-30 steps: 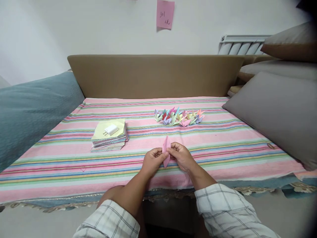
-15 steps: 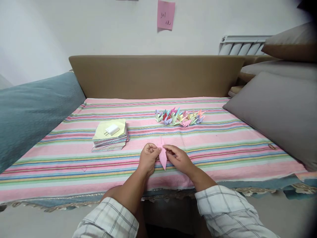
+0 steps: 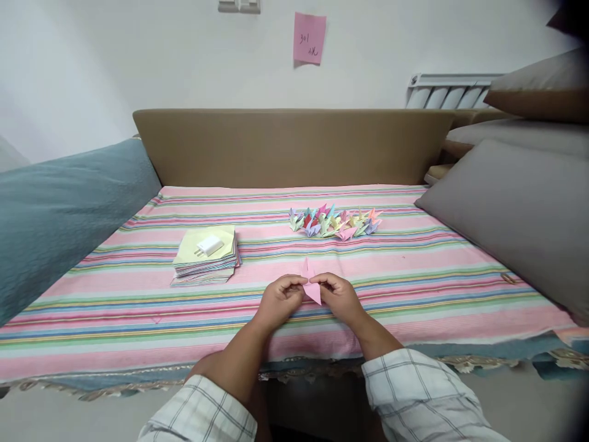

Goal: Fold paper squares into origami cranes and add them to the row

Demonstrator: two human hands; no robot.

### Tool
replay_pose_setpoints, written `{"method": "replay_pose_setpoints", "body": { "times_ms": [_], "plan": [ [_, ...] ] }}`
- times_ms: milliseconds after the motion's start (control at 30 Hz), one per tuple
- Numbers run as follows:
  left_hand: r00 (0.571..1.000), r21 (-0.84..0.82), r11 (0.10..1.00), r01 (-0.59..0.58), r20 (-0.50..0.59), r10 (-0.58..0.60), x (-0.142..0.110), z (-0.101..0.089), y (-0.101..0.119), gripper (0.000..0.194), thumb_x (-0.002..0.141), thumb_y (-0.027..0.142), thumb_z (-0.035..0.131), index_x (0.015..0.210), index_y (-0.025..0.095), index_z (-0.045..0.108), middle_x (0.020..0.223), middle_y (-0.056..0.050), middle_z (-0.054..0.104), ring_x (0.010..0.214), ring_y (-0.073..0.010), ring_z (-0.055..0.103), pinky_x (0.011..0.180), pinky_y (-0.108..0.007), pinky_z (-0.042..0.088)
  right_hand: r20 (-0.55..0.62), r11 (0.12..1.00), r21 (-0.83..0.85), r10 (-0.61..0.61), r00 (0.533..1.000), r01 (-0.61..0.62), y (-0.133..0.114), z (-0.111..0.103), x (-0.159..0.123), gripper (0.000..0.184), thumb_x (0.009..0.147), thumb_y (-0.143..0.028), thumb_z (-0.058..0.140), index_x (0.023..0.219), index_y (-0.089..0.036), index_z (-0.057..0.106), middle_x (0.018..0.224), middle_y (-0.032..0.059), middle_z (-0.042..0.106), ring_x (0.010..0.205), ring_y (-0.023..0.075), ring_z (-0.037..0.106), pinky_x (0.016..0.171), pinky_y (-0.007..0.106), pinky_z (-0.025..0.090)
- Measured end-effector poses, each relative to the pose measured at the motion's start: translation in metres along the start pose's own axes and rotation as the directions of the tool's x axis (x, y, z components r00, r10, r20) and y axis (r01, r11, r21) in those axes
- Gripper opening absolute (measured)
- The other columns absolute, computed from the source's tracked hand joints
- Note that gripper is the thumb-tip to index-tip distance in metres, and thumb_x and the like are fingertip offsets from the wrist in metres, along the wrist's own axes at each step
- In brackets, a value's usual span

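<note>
A pink folded origami paper [image 3: 313,293] is held between both hands above the striped cloth, one narrow point upward and a broader point toward me. My left hand [image 3: 281,299] pinches its left edge between thumb and fingers. On the other side, my right hand [image 3: 339,296] grips the right edge the same way. The fingertips hide the paper's middle folds. Beyond the hands lies a cluster of small folded paper cranes [image 3: 334,224] in several colours.
At left, a stack of square paper sheets [image 3: 207,261] carries a white plug adapter [image 3: 209,245]. The striped cloth [image 3: 129,294] covers the seat. A brown backrest [image 3: 294,147] stands behind, with a blue cushion [image 3: 69,202] left and grey pillows [image 3: 515,215] right.
The pink paper has tilted, its lower point swinging right. My left fingers have shifted, and both hands now pinch opposite edges. The whole view has moved slightly.
</note>
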State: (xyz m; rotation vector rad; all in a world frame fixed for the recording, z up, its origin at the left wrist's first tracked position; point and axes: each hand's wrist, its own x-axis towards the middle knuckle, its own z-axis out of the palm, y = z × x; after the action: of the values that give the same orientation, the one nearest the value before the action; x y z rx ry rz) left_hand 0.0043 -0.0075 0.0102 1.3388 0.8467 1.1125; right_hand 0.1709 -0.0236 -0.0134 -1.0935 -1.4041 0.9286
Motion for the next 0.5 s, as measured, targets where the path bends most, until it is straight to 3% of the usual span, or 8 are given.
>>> {"method": "replay_pose_setpoints", "body": {
  "times_ms": [167, 300, 500],
  "plan": [
    [0.987, 0.153, 0.981, -0.118, -0.091, 0.132, 0.003, -0.003, -0.001, 0.011, 0.064, 0.028, 0.073, 0.071, 0.020, 0.072, 0.080, -0.004, 0.069, 0.078, -0.0172, 0.063, 0.077, -0.028, 0.048, 0.030, 0.999, 0.041, -0.010, 0.999, 0.009, -0.007, 0.007, 0.001, 0.019, 0.074, -0.034, 0.066, 0.089, -0.023, 0.067, 0.079, 0.0008, 0.065, 0.071, 0.0148, 0.057, 0.067, 0.028, 0.045],
    [0.986, 0.110, 0.991, -0.081, -0.138, 0.096, 0.003, -0.005, 0.000, 0.013, 0.063, 0.032, 0.073, 0.067, 0.020, 0.071, 0.074, -0.004, 0.070, 0.074, -0.0174, 0.063, 0.073, -0.028, 0.048, 0.064, 0.989, 0.145, 0.020, 0.998, -0.030, -0.015, 0.011, 0.001, 0.023, 0.072, -0.037, 0.068, 0.090, -0.023, 0.064, 0.081, 0.0003, 0.065, 0.075, 0.0150, 0.059, 0.068, 0.028, 0.046],
    [0.984, 0.069, 0.995, -0.066, -0.162, 0.077, -0.003, -0.009, 0.002, 0.019, 0.063, 0.036, 0.074, 0.067, 0.018, 0.069, 0.065, -0.001, 0.067, 0.064, -0.0149, 0.059, 0.065, -0.026, 0.047, 0.005, 0.998, 0.043, 0.042, 0.999, -0.042, -0.033, 0.021, 0.003, 0.023, 0.072, -0.043, 0.066, 0.074, -0.020, 0.066, 0.072, -0.0002, 0.065, 0.071, 0.0154, 0.057, 0.069, 0.028, 0.045]
  ]
}}
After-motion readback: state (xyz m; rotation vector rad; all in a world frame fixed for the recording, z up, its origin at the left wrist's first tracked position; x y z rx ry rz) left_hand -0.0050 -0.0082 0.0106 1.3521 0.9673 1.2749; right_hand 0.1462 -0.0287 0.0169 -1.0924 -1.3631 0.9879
